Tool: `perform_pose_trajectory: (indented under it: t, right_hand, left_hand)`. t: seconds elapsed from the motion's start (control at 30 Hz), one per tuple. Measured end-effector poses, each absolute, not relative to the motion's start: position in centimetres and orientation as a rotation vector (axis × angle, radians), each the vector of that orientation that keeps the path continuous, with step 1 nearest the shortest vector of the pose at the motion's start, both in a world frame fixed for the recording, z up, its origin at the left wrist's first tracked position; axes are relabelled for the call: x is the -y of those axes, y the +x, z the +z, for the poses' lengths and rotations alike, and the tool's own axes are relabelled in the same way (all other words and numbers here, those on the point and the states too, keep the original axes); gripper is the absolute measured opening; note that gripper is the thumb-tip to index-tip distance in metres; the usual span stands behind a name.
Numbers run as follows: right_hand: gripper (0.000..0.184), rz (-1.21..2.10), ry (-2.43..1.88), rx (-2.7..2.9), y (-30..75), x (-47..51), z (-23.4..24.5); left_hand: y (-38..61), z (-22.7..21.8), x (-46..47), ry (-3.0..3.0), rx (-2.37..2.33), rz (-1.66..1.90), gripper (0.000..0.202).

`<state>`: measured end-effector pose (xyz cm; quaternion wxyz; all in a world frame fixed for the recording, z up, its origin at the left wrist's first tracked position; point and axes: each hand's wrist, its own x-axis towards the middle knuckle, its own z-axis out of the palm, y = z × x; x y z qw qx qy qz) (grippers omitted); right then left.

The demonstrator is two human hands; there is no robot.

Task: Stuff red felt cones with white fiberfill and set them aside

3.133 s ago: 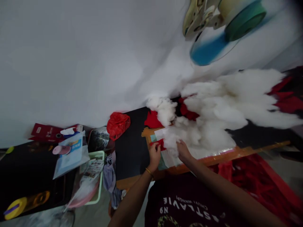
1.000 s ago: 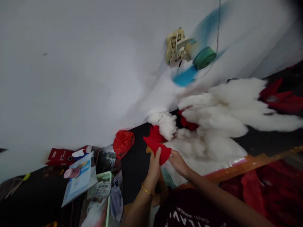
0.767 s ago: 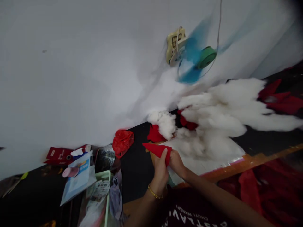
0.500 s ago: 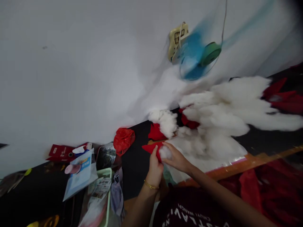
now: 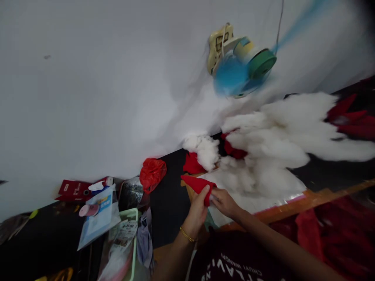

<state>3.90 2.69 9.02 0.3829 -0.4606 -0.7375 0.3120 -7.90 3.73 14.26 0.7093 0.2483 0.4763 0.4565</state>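
A small red cone-shaped fabric piece [image 5: 195, 182] points up and to the left in front of me. My left hand [image 5: 199, 207] is closed around its wide end, thumb on top. At the open end is my right hand [image 5: 225, 201], its fingers bent together and their tips partly hidden by the cloth. A pale bit of stuffing shows at those fingertips; most of it is out of sight. Just beyond lies another red fabric piece [image 5: 192, 164] beside a clump of white stuffing [image 5: 206, 150].
A large heap of white stuffing [image 5: 281, 136] spreads over the table at right, partly on a white sheet [image 5: 263, 201]. Red cloth [image 5: 331, 230] lies at lower right. At left are a red plastic bag [image 5: 152, 173] and a pale green basket [image 5: 135, 234]. A blue-bladed fan [image 5: 234, 74] hangs on the wall.
The white tuft in my right hand has gone mostly out of sight at the cone's opening. The cone has shifted slightly right, and my right fingers have closed in at its mouth.
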Motion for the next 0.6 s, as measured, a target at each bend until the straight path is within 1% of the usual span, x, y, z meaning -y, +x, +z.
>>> perform_pose_trajectory:
  t: [0.17, 0.23, 0.33, 0.4, 0.5, 0.6]
  right_hand:
    - [0.026, 0.774, -1.202, 1.973, 4.1, -2.1, 7.5]
    - [0.032, 0.746, -1.172, 1.947, 4.3, -2.1, 7.4]
    - [0.047, 0.666, -1.089, 1.921, 4.5, -2.3, 8.2]
    - [0.051, 0.606, -1.073, 1.943, 4.3, -2.4, 8.9]
    - [0.052, 0.504, -1.141, 1.942, 3.8, -2.4, 9.8]
    - [0.050, 0.415, -1.164, 1.929, 3.5, -2.3, 10.1]
  left_hand:
    - [-8.6, 14.7, -3.9, 0.648, -1.057, 0.922, 0.038]
    - [-9.2, 15.1, -4.3, 0.653, -1.042, 0.909, 0.041]
    - [-10.1, 15.8, -5.4, 0.603, -1.044, 1.041, 0.046]
    - [-10.4, 16.3, -6.1, 0.555, -1.072, 1.189, 0.051]
    - [-10.1, 16.7, -6.9, 0.465, -1.133, 1.306, 0.060]
    - [-9.6, 17.0, -7.0, 0.416, -1.141, 1.343, 0.059]
